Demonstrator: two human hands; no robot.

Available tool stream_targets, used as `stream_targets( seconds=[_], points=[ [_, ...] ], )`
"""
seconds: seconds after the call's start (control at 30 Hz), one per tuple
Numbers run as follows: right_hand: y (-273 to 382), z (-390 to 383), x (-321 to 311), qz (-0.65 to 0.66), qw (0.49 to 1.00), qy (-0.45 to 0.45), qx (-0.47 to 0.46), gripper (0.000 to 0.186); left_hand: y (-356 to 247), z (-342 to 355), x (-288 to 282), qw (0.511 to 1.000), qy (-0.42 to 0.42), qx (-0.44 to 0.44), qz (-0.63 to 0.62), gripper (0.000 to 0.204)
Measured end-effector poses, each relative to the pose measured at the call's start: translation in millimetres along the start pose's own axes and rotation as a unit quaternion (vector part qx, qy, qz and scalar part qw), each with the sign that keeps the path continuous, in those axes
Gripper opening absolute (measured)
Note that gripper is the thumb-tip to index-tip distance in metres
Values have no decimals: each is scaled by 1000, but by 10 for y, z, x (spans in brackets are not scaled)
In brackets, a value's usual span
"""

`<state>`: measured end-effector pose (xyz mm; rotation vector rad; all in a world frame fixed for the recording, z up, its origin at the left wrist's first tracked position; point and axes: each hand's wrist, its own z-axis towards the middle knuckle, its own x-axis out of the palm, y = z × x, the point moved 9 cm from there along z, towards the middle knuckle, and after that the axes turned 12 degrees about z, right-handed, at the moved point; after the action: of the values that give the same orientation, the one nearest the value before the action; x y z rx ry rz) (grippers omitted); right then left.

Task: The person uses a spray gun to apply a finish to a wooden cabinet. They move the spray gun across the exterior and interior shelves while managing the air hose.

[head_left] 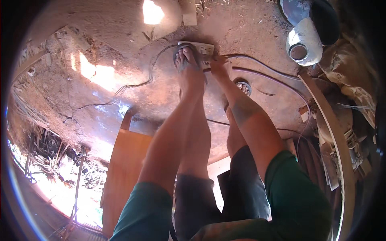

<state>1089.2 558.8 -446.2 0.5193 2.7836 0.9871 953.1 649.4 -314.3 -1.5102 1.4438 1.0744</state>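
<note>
A white socket strip (200, 48) lies on the dirt floor, and my left foot (187, 60) in a grey sandal stands on its left end. My right hand (219, 65) reaches down to the strip's right end. Its fingers are closed on a plug where a dark cable (277, 76) leaves. My left arm (169, 140) runs down along my left leg; its hand (189, 90) blends with the shin near the ankle, and I cannot make out its fingers. My right foot (243, 86) stands just behind the right arm.
Thin wires (136, 84) trail left from the strip. An orange-brown wooden board (124, 172) stands at lower left. A white pot (303, 42) and a dark round object (325, 20) sit at upper right. A curved wooden plank (337, 136) and clutter line the right; straw debris (44, 148) lies left.
</note>
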Motion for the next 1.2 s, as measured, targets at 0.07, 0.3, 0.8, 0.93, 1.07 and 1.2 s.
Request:
stream_targets(
  seconds=[0.07,0.3,0.8,0.93,1.07,1.2],
  points=[
    [295,-118,-38,10,1000,1,23,39,-186,-6,-20,984,-172,26,43,40],
    [697,-228,-460,-272,960,-66,-12,29,-318,153,556,968,210,-113,-84,33],
    [914,222,-995,-129,929,-207,-278,25,-226,265,-383,959,139,-88,-232,38],
    [1359,87,-823,-52,992,-118,-14,29,585,-467,-970,910,112,-227,-328,48],
    [1756,-480,-798,-418,803,52,-422,39,1159,-1438,-1437,910,99,-259,-310,45],
    [1963,-1638,-1241,-484,774,158,-376,43,1513,-2991,-1762,890,135,-331,-285,44]
  ],
)
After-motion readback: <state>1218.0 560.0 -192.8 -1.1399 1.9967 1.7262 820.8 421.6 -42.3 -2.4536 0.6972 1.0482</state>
